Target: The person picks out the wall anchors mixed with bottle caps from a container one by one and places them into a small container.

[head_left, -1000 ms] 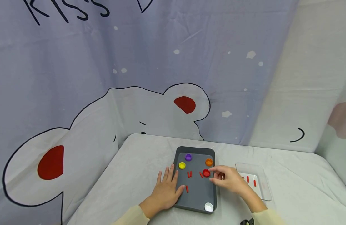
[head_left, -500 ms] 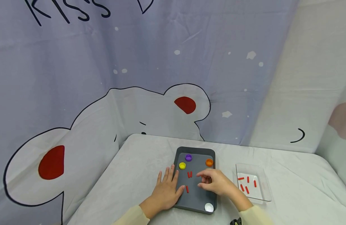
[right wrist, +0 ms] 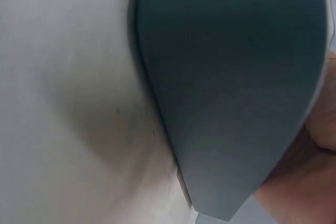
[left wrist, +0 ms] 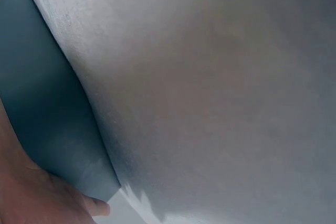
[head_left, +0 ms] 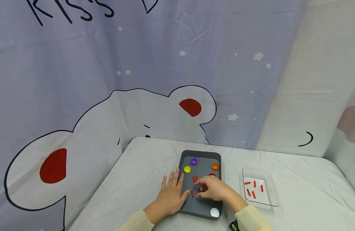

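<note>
My left hand point(head_left: 168, 195) lies with fingers spread on the left rim of a dark grey tray point(head_left: 203, 208). Its thumb tip is beside a short red stick point(head_left: 192, 193). Over the tray's middle is my right hand point(head_left: 213, 188), thumb and index finger bent and apart, with nothing visible between them. Two more red sticks point(head_left: 193, 179) lie just beyond its index fingertip. Behind that hand a red round cap point(head_left: 212, 175) is mostly hidden. Both wrist views show mainly the outer wall of the tray point(left wrist: 47, 93), with part of each hand behind it.
Yellow point(head_left: 187, 169), purple point(head_left: 193, 161) and orange caps point(head_left: 215, 166) sit at the tray's far end, and a white cap point(head_left: 214, 212) in its near right corner. Right of the tray, a clear plastic box point(head_left: 271, 192) holds several red sticks. White cloth point(head_left: 148, 163) covers the table.
My right hand has moved left and slightly nearer, from beside the red cap to the tray's middle. It now covers the spot where a red stick lay by that cap. The left hand stays put.
</note>
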The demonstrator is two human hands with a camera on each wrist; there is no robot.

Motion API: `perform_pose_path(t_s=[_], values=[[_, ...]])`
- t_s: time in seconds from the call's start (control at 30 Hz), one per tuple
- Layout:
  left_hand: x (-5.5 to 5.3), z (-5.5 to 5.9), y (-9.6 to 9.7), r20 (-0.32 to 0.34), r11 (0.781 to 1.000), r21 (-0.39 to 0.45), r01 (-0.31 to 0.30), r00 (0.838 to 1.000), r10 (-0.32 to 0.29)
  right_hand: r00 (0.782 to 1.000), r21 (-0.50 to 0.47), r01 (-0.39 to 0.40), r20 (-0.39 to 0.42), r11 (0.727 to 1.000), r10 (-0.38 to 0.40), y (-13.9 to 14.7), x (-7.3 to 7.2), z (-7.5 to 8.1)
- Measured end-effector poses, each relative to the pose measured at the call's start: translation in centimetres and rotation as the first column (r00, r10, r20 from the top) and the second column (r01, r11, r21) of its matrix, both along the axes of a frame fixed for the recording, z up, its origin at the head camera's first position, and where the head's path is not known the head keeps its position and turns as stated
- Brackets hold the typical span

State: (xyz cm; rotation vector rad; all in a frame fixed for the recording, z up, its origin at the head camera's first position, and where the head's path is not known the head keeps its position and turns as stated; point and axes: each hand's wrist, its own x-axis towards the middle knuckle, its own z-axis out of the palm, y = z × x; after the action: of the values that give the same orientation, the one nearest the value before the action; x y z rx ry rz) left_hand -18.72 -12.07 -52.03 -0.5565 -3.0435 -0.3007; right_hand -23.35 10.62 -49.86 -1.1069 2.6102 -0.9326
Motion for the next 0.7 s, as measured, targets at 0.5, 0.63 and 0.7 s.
perform_pose_path(t_s=[0.5,0.63,0.7], values=[[-0.3,-0.5,-0.1,-0.028,1.0,-0.013,0.001,1.0,-0.001,0.999,0.145,0.017,-0.053,0.989,-0.009,-1.3,-0.4,-0.9],[-0.3,-0.3,-0.1,-0.002,1.0,-0.007,0.004,1.0,-0.004,0.998,0.16,0.031,-0.052,0.987,-0.023,-1.5,-0.3,-1.2],[-0.2,-0.3,-0.1,0.012,1.0,-0.016,0.001,1.0,0.0,0.998,0.15,0.035,-0.057,0.988,-0.027,-1.5,-0.1,-1.3]])
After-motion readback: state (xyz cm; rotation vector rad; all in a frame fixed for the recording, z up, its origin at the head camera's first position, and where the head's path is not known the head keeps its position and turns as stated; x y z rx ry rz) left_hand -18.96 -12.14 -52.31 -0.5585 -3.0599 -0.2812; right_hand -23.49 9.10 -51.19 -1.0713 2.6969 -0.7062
